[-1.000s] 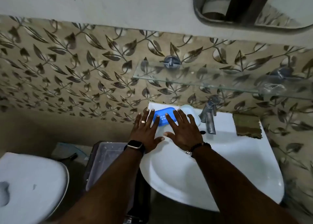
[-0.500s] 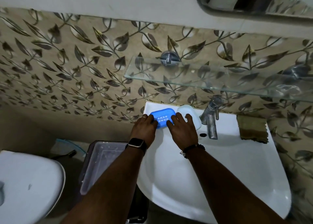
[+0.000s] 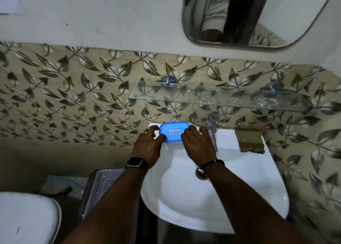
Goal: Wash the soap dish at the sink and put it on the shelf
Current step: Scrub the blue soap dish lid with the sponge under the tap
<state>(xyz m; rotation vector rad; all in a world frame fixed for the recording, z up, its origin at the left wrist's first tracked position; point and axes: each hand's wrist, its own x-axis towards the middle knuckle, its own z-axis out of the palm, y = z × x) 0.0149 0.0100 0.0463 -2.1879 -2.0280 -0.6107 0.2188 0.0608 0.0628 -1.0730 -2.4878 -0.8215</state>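
While it is at the back ledge of the white sink, just left of the tap, the blue soap dish is gripped at both short ends. The left hand curls round its left end and the right hand round its right. A brown cloth lies right of the tap, and the glass shelf spans the tiled wall above.

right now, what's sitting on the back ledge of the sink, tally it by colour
blue: 1, the soap dish
brown: 1, the cloth
silver: 1, the tap
total: 3
The right hand covers part of the sink ledge, so anything behind it is not counted.
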